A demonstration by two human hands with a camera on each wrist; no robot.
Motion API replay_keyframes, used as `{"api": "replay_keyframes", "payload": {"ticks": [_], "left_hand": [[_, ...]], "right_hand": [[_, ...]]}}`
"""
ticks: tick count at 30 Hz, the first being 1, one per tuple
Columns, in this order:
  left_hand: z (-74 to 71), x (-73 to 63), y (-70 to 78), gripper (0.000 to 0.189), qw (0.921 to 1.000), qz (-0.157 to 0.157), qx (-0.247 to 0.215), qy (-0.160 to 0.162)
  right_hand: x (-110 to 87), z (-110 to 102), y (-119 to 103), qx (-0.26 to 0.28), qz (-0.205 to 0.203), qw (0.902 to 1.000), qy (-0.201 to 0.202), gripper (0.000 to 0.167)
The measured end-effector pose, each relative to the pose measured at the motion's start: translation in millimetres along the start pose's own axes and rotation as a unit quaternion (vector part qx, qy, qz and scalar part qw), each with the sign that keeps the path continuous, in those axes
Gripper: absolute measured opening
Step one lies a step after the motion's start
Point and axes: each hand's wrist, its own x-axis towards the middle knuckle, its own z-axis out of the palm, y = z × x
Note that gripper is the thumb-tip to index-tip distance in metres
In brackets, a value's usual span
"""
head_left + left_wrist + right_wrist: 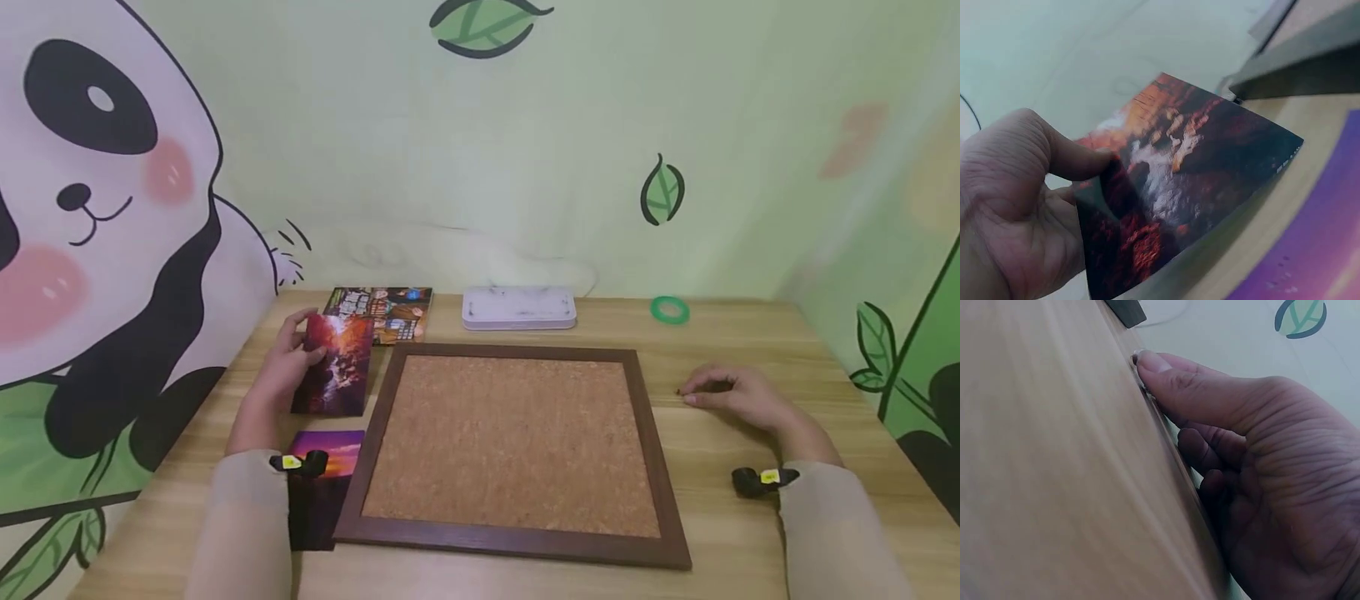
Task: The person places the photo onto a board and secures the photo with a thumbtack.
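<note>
My left hand [291, 354] pinches a photo card [341, 367] by its left edge, thumb on the printed face. The card shows a red and orange forest with pale water, and in the left wrist view the photo card [1179, 169] is tilted up off the table. Right of the corkboard [517, 442], which has a dark brown frame, my right hand [738, 398] is low over the table. Its thumb and forefinger pinch a tiny dark object [1135, 359], mostly hidden by the fingertips; I cannot tell its kind.
A purple sunset photo card [322, 492] lies left of the corkboard, under my left forearm in this view. Along the back of the wooden table [742, 325] are a colourful printed booklet [405, 317], a white flat case [519, 308] and a green tape roll [670, 310].
</note>
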Motion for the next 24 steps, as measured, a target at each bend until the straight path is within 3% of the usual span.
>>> {"api": "replay_keyframes", "payload": {"ticks": [5, 10, 15, 24], "left_hand": [[-5.0, -1.2, 15.3, 0.053, 0.9961, 0.039, -0.074, 0.026], [0.6, -7.9, 24.6, 0.054, 0.9893, 0.05, -0.137, 0.012], [8.8, -11.3, 28.5, 0.069, 0.9883, 0.038, -0.145, -0.028], [23.7, -4.5, 32.5, 0.048, 0.9834, 0.045, -0.162, -0.069]], "right_hand": [[1.9, -4, -2, -0.004, -0.003, 1.0, 0.0, 0.022], [-2.4, -5, 4, -0.003, -0.015, 0.9998, 0.011, 0.022], [-4.0, -5, 8, -0.022, -0.002, 0.9997, 0.002, 0.02], [-1.0, -6, 4, -0.01, -0.004, 0.9999, -0.003, 0.025]]}}
